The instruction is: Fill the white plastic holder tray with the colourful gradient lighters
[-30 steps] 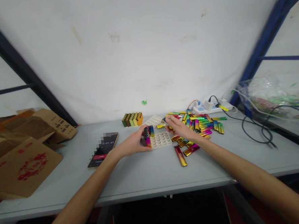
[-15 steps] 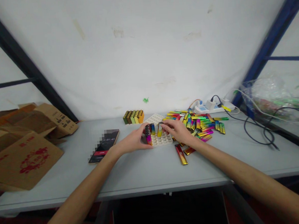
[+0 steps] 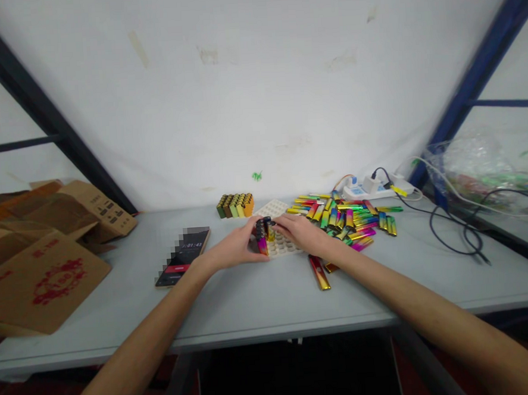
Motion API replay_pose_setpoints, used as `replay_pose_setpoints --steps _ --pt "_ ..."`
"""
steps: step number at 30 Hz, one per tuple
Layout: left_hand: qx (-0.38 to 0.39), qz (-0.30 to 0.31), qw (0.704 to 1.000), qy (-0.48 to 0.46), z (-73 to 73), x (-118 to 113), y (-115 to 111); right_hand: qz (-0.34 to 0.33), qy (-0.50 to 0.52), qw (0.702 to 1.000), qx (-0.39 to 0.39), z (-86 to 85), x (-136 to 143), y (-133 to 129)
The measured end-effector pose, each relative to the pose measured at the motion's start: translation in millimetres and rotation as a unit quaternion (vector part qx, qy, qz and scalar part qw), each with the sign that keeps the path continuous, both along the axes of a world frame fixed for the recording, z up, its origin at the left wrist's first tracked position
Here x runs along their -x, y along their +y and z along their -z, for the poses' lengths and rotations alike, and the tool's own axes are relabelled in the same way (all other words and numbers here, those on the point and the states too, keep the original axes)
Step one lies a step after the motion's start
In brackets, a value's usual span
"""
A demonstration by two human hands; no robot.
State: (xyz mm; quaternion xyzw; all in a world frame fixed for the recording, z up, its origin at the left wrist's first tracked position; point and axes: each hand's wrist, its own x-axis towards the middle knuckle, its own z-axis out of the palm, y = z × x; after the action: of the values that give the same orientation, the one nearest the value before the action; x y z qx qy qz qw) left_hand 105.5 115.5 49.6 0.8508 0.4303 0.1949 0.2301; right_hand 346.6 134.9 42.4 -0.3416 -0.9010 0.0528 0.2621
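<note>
A white tray with round holes [image 3: 287, 247] lies on the table in front of me. Along its left edge stands a row of upright lighters [image 3: 262, 246] with black tops and shiny pink-and-gold bodies. My left hand [image 3: 236, 245] is curled round the outer side of that row, thumb at the near end and fingers at the far end. With its fingertips, my right hand [image 3: 302, 232] pinches a gold lighter [image 3: 270, 233] upright beside the row. Whether its base sits in a hole is hidden. Near my right forearm lies a red-and-gold lighter [image 3: 319, 273].
Many loose metallic lighters [image 3: 350, 216] are heaped to the right. Behind stand a block of upright lighters [image 3: 235, 206] and another white tray [image 3: 271, 208]. A phone [image 3: 184, 256] and cardboard boxes [image 3: 49, 276] lie left; a power strip [image 3: 366, 190] and cables [image 3: 460, 233] are right.
My right hand has moved left with the gold lighter, from over the tray's middle to beside the row. My left hand has stayed in place.
</note>
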Motion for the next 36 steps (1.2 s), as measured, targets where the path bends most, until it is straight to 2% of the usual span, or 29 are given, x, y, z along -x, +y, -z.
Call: replay_pose_setpoints --steps 4,11,17,22,25,31,36 --pt "-0.002 -0.004 1.000 0.011 -0.9 -0.2 -0.3 0.041 -0.045 0.998 0.014 -5.9 6.3 -4.6" --pt "0.002 -0.005 1.000 0.009 -2.8 -0.2 -2.2 0.047 -0.051 0.998 0.009 -1.7 4.4 -3.2" --pt "0.022 -0.014 1.000 0.011 -5.7 -2.2 -3.6 -0.003 -0.017 1.000 0.001 0.0 -29.9 9.8" --pt "0.007 -0.020 0.999 0.026 -5.6 -2.3 -3.7 0.048 -0.034 0.998 0.007 1.5 -68.7 31.6" --pt "0.010 -0.017 1.000 0.019 -6.6 -2.9 -4.5 0.069 -0.049 0.996 0.003 7.5 -81.7 43.0" --pt "0.027 -0.030 0.999 0.023 -8.4 -4.3 -5.8 0.051 -0.085 0.994 -0.054 14.2 -73.7 44.3" --pt "0.023 -0.024 0.999 0.016 -6.6 -3.0 -4.6 0.066 -0.118 0.990 -0.037 11.7 -63.0 39.9"
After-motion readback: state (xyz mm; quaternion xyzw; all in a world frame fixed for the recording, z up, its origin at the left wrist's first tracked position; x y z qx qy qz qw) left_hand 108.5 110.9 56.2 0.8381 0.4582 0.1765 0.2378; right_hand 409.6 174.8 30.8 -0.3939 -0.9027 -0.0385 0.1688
